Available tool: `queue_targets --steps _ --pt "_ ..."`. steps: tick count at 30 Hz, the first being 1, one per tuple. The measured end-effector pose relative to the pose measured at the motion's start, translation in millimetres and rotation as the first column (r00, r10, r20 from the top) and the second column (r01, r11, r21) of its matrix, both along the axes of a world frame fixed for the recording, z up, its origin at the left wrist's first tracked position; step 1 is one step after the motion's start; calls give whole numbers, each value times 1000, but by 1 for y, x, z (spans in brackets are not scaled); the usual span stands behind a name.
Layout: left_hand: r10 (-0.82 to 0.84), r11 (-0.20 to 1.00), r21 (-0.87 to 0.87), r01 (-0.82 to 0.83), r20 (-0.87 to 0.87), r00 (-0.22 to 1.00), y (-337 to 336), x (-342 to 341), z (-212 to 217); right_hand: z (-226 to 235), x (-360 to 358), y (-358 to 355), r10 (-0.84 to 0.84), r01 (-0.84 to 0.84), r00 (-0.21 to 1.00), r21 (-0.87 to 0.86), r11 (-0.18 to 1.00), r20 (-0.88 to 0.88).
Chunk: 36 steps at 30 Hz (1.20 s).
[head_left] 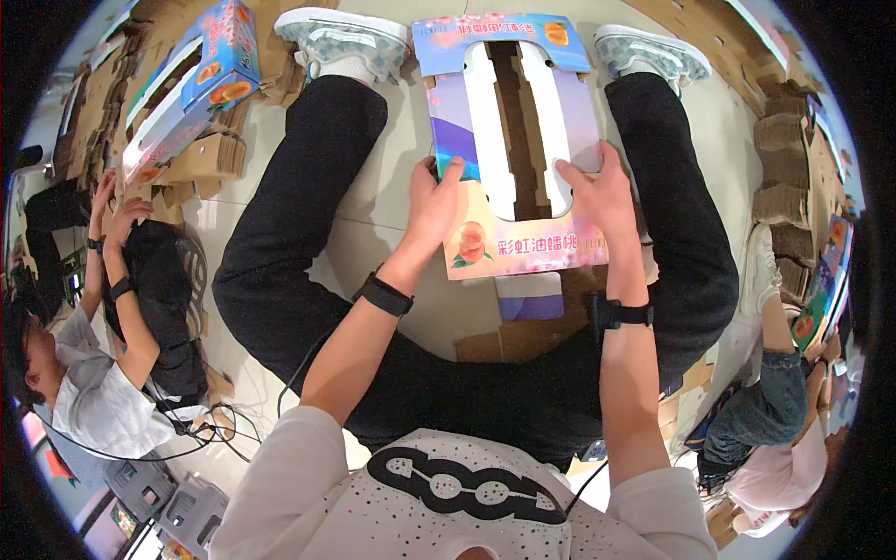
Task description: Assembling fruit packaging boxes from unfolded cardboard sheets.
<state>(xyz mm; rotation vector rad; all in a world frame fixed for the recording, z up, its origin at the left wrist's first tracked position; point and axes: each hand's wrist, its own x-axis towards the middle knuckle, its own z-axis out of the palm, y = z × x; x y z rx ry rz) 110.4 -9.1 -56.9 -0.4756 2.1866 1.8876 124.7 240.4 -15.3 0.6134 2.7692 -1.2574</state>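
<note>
Between my legs, a printed cardboard fruit box [583, 107] rests with its long side running away from me. It is blue, purple and peach-coloured, with peaches drawn on both ends. A long rounded opening in its top shows white flaps [483, 121] along both sides and brown cardboard in the gap between them. My left hand [436, 205] grips the near left edge, thumb on top. On the near right edge, my right hand [605, 198] does likewise, its thumb by the rim of the opening. The fingers beneath the sides are partly hidden.
Brown and purple cardboard [532, 303] lies on the floor under the box's near end. At left, a co-worker [93, 392] handles a similar box [201, 84]. Cardboard stacks [782, 187] and another person [775, 439] are at right. Cables [219, 425] lie at lower left.
</note>
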Motion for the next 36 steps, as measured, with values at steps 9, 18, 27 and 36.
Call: queue_targets --steps 9,18,27,36 --pt "32 999 -35 -36 -92 995 1 -2 -4 2 7 -2 119 -103 982 117 988 -144" --pt "1 1000 7 0 -110 994 -4 -25 -5 32 24 8 152 -160 979 47 986 135" --pt "43 996 80 -36 -91 995 0 -20 18 32 25 11 127 -137 986 82 987 112" --pt "5 997 82 9 -175 985 0 -8 5 13 18 9 1 3 995 32 999 -103"
